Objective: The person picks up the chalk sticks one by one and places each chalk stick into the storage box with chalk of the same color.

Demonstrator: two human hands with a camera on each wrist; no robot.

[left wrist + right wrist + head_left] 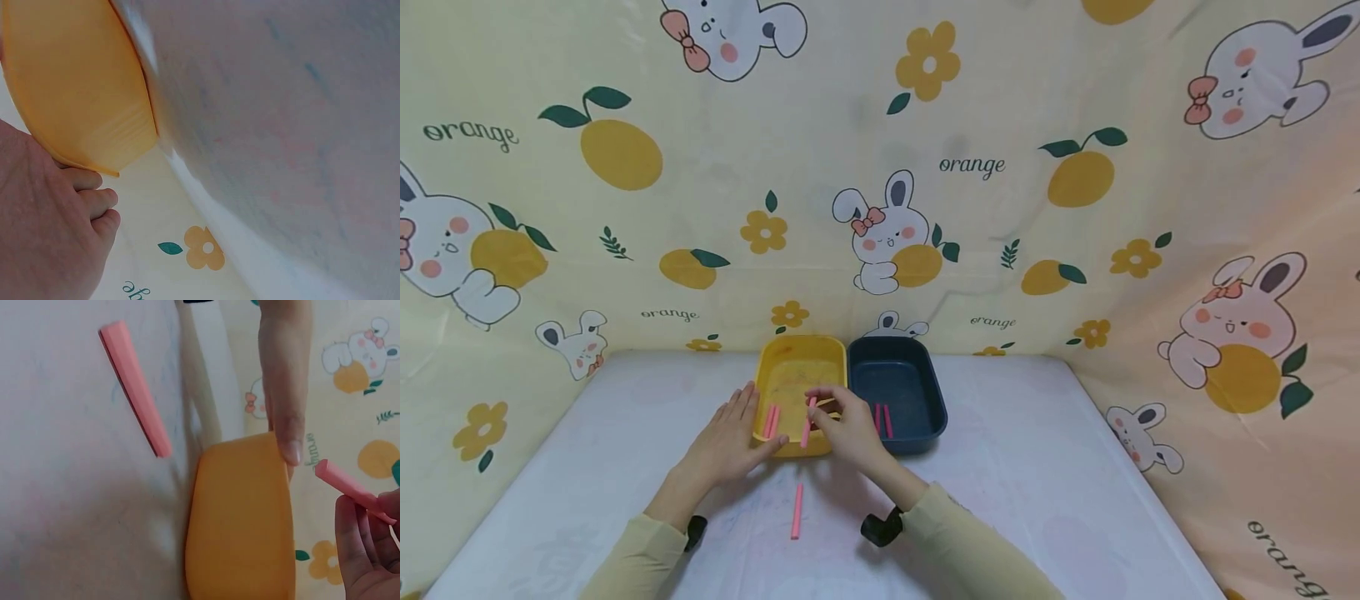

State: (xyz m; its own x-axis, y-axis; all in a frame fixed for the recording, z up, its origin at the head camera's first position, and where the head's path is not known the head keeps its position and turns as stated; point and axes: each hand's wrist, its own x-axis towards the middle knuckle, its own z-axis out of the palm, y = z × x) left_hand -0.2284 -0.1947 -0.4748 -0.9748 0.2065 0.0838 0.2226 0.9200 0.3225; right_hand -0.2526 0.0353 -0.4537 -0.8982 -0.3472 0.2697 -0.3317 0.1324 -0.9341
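Note:
My right hand (850,429) pinches a pink stick (808,425) between thumb and fingers, tilted above the front of a yellow plastic bin (815,448). The right wrist view shows this held stick (347,484) pointing up past the fingertips. My left hand (722,442) rests on the bin's front left corner, fingers straight along the left side and thumb across the front rim. Two pink sticks (772,422) lie inside the yellow bin. A faceted pink stick (136,387) lies on the table in front of it.
A dark blue bin (934,392) stands against the yellow bin's right side, with two pink sticks (887,422) inside. White cloth covers the table (1037,500). A patterned curtain (820,150) rises behind and along the sides.

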